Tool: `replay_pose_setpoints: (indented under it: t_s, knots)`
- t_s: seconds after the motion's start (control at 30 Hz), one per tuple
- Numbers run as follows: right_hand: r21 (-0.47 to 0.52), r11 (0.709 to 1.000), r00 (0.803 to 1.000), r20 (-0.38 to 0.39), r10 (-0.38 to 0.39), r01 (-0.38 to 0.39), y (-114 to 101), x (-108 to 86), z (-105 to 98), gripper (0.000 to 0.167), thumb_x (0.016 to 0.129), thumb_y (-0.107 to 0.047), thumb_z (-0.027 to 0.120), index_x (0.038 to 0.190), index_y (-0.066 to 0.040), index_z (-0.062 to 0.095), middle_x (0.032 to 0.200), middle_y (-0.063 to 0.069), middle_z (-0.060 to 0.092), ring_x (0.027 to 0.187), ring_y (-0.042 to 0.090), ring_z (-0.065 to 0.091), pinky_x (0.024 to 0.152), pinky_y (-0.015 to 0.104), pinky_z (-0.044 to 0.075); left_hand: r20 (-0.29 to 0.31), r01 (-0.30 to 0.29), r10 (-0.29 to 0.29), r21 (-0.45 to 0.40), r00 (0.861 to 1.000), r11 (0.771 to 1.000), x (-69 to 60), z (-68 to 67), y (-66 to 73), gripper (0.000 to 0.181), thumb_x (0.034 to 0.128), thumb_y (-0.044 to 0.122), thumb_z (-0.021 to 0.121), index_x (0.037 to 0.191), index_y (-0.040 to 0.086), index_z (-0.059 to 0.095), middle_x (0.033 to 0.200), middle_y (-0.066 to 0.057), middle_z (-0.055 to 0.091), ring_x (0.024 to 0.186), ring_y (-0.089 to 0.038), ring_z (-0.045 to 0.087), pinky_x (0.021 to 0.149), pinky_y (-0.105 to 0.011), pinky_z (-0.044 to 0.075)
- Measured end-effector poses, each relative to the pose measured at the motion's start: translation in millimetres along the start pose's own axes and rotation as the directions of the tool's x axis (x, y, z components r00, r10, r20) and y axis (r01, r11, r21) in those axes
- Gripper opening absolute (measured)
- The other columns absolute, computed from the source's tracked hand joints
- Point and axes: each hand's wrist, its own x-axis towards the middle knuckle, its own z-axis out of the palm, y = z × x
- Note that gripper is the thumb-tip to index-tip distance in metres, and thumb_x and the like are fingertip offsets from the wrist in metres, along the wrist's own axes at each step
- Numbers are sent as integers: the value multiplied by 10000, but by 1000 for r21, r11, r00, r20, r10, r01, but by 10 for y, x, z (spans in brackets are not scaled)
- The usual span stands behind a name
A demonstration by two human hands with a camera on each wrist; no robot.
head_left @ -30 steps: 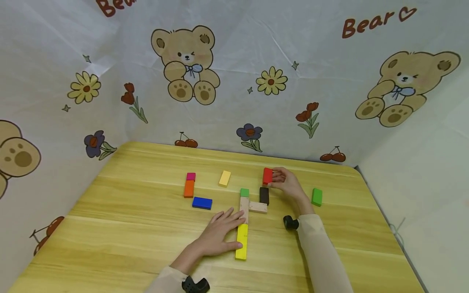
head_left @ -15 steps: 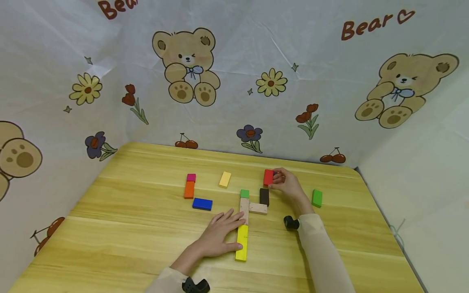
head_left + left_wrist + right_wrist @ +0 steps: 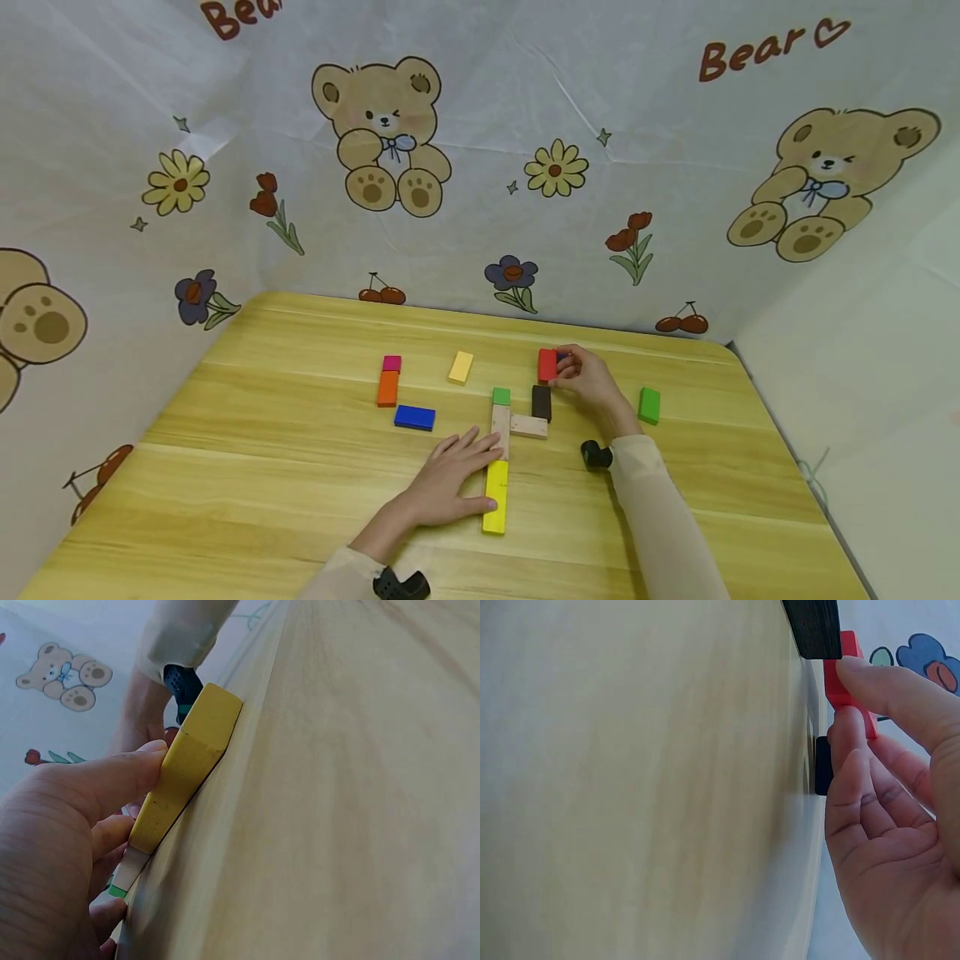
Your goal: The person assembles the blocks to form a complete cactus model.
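My right hand (image 3: pixel 590 377) pinches a red block (image 3: pixel 547 365) between thumb and fingers, just beyond a black block (image 3: pixel 541 402). In the right wrist view, the thumb lies against the red block (image 3: pixel 838 684). Behind it, partly hidden, sits a dark blue block (image 3: pixel 562 356). With fingers spread, my left hand (image 3: pixel 448 482) touches a row of blocks: its thumb on the long yellow block (image 3: pixel 495 500), its fingertips on the plain wood block (image 3: pixel 501 419). A small green block (image 3: pixel 501 397) caps that row. Another plain wood block (image 3: pixel 529 427) extends sideways from it towards the black one.
To the left lie a blue block (image 3: pixel 414 417), an orange block (image 3: pixel 387 389) touching a magenta block (image 3: pixel 392 363), and a pale yellow block (image 3: pixel 461 367). A bright green block (image 3: pixel 649 406) lies right of my right hand. Patterned cloth (image 3: pixel 465 242) hangs behind the table.
The red block has shifted very slightly in my right hand's grip, and more of the dark blue block shows beside it. My left hand has stayed in place.
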Motion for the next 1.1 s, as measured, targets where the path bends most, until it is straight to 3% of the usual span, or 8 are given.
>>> replay_pose_setpoints:
  t_s: [0.4,0.77,1.1]
  knots:
    - [-29,999,999,32,-23,24,35,19,11,599,822,-30,764,1359,16,503,1032,183,612,834,191,605,732,264,526,-2,3,-3,8,1000,1000,-1,-4,8,696,905,537,598,1498,221,417,1611,52,278,1514,-294,166,1201,-541,131]
    - [-25,1000,998,60,17,-16,31,25,-5,622,826,-7,751,1384,23,477,1073,219,604,891,240,608,763,290,529,2,5,-5,1,1000,1000,-5,-11,17,701,903,531,599,1500,213,415,1609,40,286,1513,-295,169,1197,-546,137]
    - [33,999,996,86,12,-15,77,27,2,539,871,1,693,1368,49,491,1080,228,602,893,224,592,734,214,508,5,4,-4,6,1000,1000,-1,-8,5,714,900,537,598,1510,223,397,1611,47,277,1517,-285,156,1198,-546,134]
